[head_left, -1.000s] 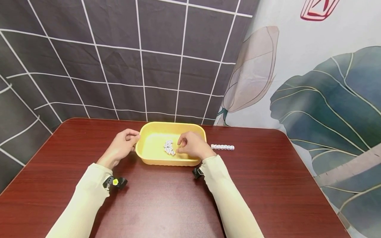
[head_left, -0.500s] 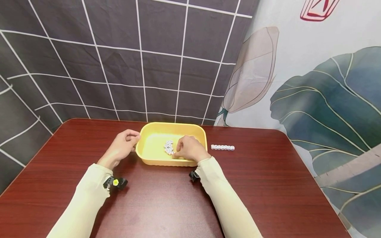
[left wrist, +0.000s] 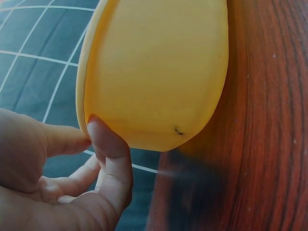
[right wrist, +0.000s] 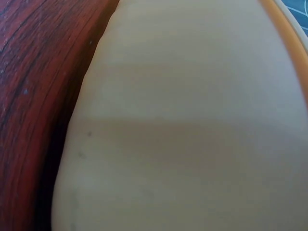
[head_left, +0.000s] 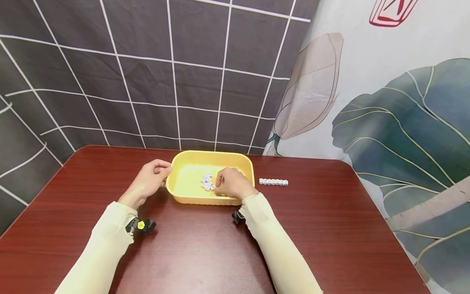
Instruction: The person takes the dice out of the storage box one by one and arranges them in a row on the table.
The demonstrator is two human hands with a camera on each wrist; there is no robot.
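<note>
My left hand (head_left: 148, 179) pinches the left end of the yellow plastic basin (head_left: 211, 201) at its rim. In the left wrist view, the thumb and a finger of the left hand (left wrist: 72, 178) meet at the rim of the basin (left wrist: 159, 72). My right hand (head_left: 235, 183) reaches down inside the basin, fingers bent, with its fingertips right at the edge of a small pile of white dice (head_left: 207, 179). The back of the hand hides what lies between those fingertips, so I cannot tell if they hold a die. The right wrist view shows only the basin's outer wall (right wrist: 183, 144).
A straight row of white dice (head_left: 273, 182) lies on the dark red wooden table (head_left: 315, 212), just right of the basin. Behind the table hangs a dark cloth with white grid lines (head_left: 198, 90), beside a pale cloth with leaf pictures (head_left: 404, 122).
My right hand has lowered and moved left in the basin to the near edge of the dice pile, its fingers drawing closer together. The left hand stays at the rim.
</note>
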